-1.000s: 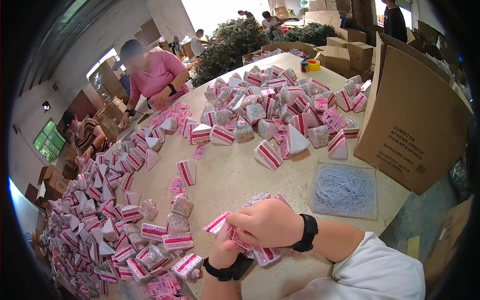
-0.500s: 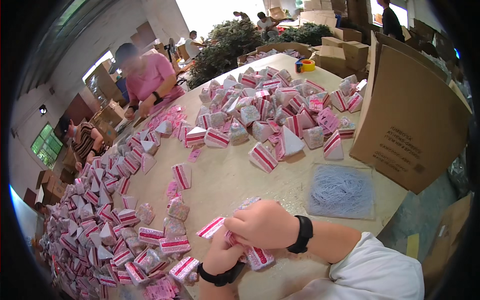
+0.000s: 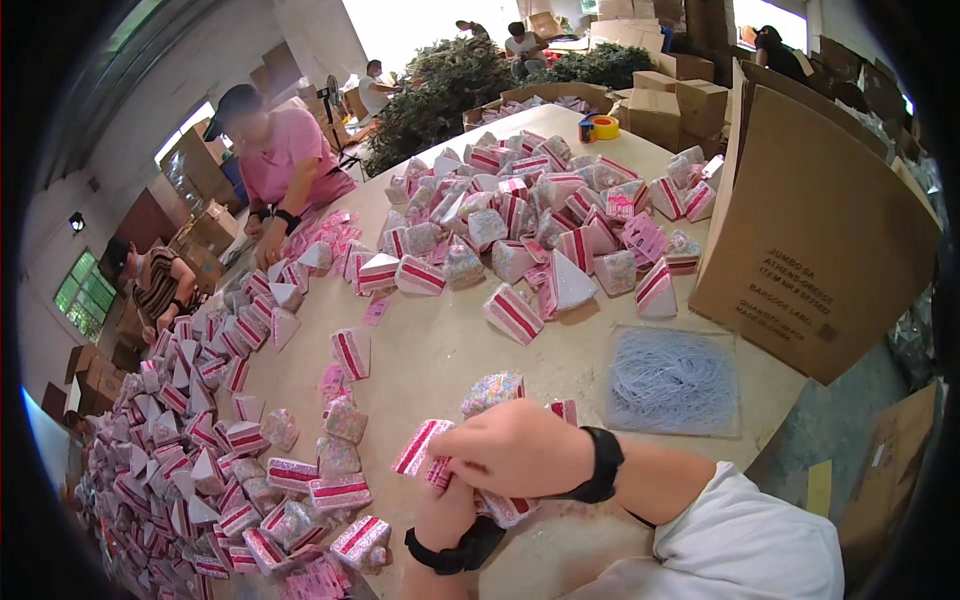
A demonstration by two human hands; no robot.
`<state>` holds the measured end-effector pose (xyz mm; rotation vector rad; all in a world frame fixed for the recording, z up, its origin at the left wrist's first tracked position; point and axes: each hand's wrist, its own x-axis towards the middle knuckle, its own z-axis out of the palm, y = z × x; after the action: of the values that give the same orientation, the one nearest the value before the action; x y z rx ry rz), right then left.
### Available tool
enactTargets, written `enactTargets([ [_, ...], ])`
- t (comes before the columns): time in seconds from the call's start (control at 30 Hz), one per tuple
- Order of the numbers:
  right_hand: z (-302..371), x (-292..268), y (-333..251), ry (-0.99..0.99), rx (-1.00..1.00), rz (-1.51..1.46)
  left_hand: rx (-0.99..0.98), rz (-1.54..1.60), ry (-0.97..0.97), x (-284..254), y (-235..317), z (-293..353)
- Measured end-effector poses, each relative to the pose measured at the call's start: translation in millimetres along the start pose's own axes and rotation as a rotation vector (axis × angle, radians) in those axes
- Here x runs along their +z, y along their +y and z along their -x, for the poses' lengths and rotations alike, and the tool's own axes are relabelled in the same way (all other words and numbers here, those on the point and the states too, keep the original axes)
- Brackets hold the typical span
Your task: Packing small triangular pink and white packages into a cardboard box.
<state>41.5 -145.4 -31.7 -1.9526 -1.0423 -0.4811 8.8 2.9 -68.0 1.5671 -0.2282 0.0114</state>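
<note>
My left hand (image 3: 445, 512) and my right hand (image 3: 522, 448) meet over the near part of the table, fingers closed. A cake-slice ornament (image 3: 421, 446), glittery white with a dark pink stripe, sticks out at the left of my fingers, held by my left hand. A small pink piece (image 3: 437, 472) shows between the two hands; it looks like a tag. What the right fingertips pinch is hidden. One speckled pastel ornament (image 3: 493, 391) lies just beyond my right hand. Another striped slice (image 3: 508, 508) is partly covered beneath it.
Ornaments heap along the table's left side (image 3: 200, 450) and far middle (image 3: 520, 210). A pale string bundle (image 3: 672, 380) lies right of my hands, beside a large cardboard box (image 3: 815, 230). Pink tags (image 3: 643, 236) and yellow tape (image 3: 604, 127) lie farther off. A co-worker in pink (image 3: 290, 160) works across the table.
The view has shifted slightly. My hands have moved a little, and the slice at my left fingers stands more tilted. More of the speckled ornament beyond my right hand shows.
</note>
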Motion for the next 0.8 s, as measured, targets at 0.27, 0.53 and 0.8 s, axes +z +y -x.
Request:
enactTargets([
  [0.27,-2.9,-39.3,-1.6,0.027,0.462,-1.040,-0.034,0.432,-0.053,-4.1,-3.9,-6.0],
  [0.53,-5.2,-36.1,4.7,0.148,0.574,-0.833,0.102,0.110,-0.273,-11.9,14.2,-6.0],
  [0.8,-6.2,-19.0,6.7,0.133,0.550,-0.653,0.089,0.042,-0.425,-4.8,10.0,-3.3],
])
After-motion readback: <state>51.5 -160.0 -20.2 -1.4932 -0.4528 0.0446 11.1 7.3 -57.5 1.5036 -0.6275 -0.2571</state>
